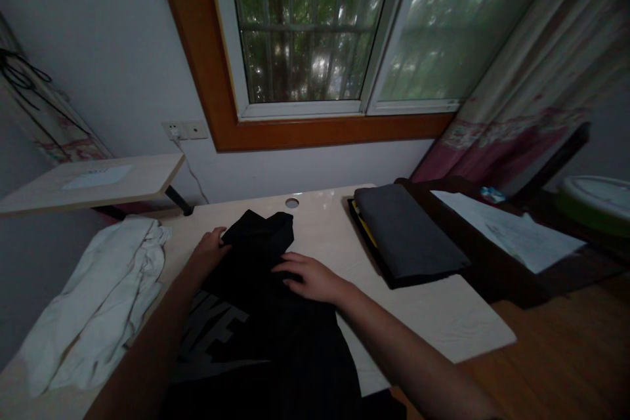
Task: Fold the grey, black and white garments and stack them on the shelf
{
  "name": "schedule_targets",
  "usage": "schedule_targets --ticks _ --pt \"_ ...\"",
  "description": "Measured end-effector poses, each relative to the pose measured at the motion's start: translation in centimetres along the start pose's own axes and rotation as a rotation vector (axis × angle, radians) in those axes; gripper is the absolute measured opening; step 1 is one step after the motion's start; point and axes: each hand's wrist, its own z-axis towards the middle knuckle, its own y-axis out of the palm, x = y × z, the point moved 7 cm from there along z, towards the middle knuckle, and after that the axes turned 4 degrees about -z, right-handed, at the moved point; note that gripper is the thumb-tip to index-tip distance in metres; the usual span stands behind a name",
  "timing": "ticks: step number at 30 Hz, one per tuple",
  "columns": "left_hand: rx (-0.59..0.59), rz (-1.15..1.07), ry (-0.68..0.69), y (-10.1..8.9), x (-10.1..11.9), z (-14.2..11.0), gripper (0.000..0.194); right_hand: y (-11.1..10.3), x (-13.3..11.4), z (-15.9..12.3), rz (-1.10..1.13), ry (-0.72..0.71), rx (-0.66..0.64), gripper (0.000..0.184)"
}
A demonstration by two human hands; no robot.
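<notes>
A black hoodie [275,341] with grey lettering and a swoosh on its front lies on the pale table, its lower end running out at the bottom of the view. Its hood [260,233] points toward the window. At the hood's left edge, my left hand [209,252] has its fingers closed on the cloth. My right hand [312,277] rests on the hoodie just below the hood's right side, fingers stretched out and slightly apart, touching the fabric.
White folded cloth [103,302] lies at the left, below a raised shelf [98,177]. A folded dark grey cloth [406,230] lies on the right of the table [438,321]. Farther right, a paper sheet [506,226] rests on a dark brown surface. The window [315,26] is behind.
</notes>
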Motion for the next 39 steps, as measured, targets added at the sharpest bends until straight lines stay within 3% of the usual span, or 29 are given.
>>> schedule_targets --ticks 3,8,10,14,23,28,32,36,39 --pt "0.007 0.016 0.011 -1.0 -0.9 0.4 0.042 -1.5 1.9 -0.5 0.119 0.108 0.078 0.047" --pt "0.378 0.119 0.009 -5.5 -3.6 -0.4 0.027 -3.8 5.5 -1.8 0.402 0.329 0.195 0.033" --pt "0.429 0.146 -0.003 -5.8 -4.5 -0.9 0.027 -4.5 6.5 -2.4 0.55 0.434 0.255 0.034" --pt "0.414 0.209 0.02 -4.5 -5.4 -1.3 0.027 -5.3 6.6 -3.1 0.855 0.523 0.331 0.037" --pt "0.438 0.34 0.05 -3.8 -5.4 -1.5 0.03 -2.8 5.0 -3.2 1.076 0.489 0.083 0.039" --pt "0.43 0.409 0.07 -3.9 -4.6 -1.9 0.031 -1.3 7.0 -2.4 0.967 0.511 0.168 0.046" --pt "0.422 0.395 0.075 -3.9 -4.3 -2.0 0.031 -0.6 7.2 -1.7 0.91 0.519 0.191 0.067" --pt "0.427 0.364 0.06 -4.0 -4.3 -2.1 0.03 0.2 5.5 -1.5 0.874 0.491 -0.007 0.08" --pt "0.421 0.341 0.062 -3.9 -4.5 -1.9 0.03 1.1 3.5 -1.4 0.871 0.379 -0.173 0.095"
